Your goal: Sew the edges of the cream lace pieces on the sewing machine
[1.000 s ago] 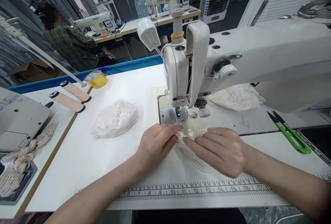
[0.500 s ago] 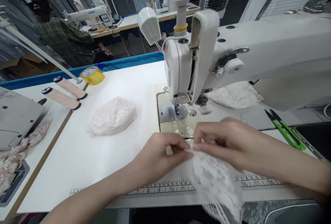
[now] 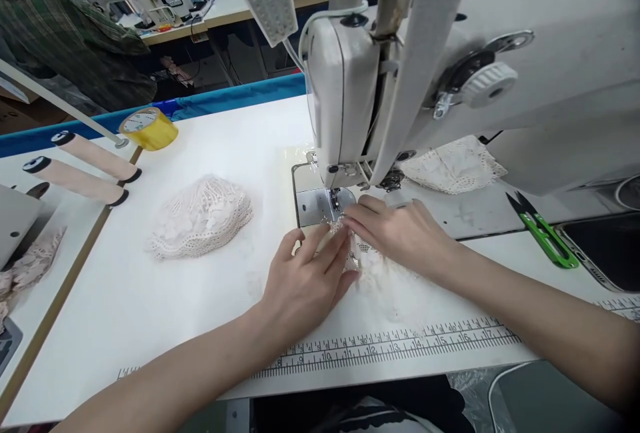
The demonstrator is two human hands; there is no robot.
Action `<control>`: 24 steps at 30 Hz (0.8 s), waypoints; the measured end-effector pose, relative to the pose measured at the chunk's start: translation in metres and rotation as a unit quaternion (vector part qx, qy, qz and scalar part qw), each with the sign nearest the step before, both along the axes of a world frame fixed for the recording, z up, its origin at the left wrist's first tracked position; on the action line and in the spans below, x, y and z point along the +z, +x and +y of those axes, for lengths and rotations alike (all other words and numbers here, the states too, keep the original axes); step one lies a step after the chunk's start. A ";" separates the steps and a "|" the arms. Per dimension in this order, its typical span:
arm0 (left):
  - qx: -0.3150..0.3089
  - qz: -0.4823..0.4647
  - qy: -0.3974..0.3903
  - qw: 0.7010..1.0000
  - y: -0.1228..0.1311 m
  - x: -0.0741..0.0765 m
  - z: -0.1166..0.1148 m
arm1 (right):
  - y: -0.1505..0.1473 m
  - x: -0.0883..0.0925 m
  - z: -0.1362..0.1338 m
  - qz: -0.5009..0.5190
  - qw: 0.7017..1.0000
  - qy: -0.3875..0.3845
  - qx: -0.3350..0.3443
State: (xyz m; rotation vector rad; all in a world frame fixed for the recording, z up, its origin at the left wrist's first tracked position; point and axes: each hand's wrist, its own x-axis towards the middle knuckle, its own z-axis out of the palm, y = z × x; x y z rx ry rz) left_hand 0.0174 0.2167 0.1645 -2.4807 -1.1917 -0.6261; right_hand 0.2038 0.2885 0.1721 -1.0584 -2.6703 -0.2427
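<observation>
A piece of white lace fabric (image 3: 385,283) lies in front of the sewing machine (image 3: 333,80), its upper edge close to the presser foot (image 3: 335,198). My left hand (image 3: 307,276) has its fingertips on that edge, with the thumb tucked against the lace from the near side. Just right of the foot, my right hand (image 3: 403,233) pinches the same edge between thumb and fingers. The exact grip of the fingertips is partly hidden by the hands. To the left rests a stack of lace pieces (image 3: 203,216).
More lace (image 3: 455,165) lies behind the machine head. Green thread snips (image 3: 545,233) and a dark phone-like device (image 3: 605,253) are at right. Two thread cones (image 3: 77,180) and a yellow tape roll (image 3: 149,129) lie left. A person in a plaid shirt (image 3: 70,46) sits beyond.
Both hands have moved forward, carrying the lace from the table's front edge up to the presser foot. The lace now lies on the table. The camera has tilted down and come closer.
</observation>
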 end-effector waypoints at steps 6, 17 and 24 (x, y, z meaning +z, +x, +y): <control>0.016 -0.009 -0.033 0.999 -0.001 0.000 0.001 | 0.006 0.002 -0.009 0.052 0.990 0.110 0.075; 0.053 0.013 -0.050 0.997 0.000 0.002 0.004 | 0.005 -0.011 0.002 -0.048 0.996 0.075 0.007; 0.067 0.032 -0.045 0.996 0.002 0.001 0.006 | 0.005 -0.014 0.007 -0.040 0.996 0.084 0.001</control>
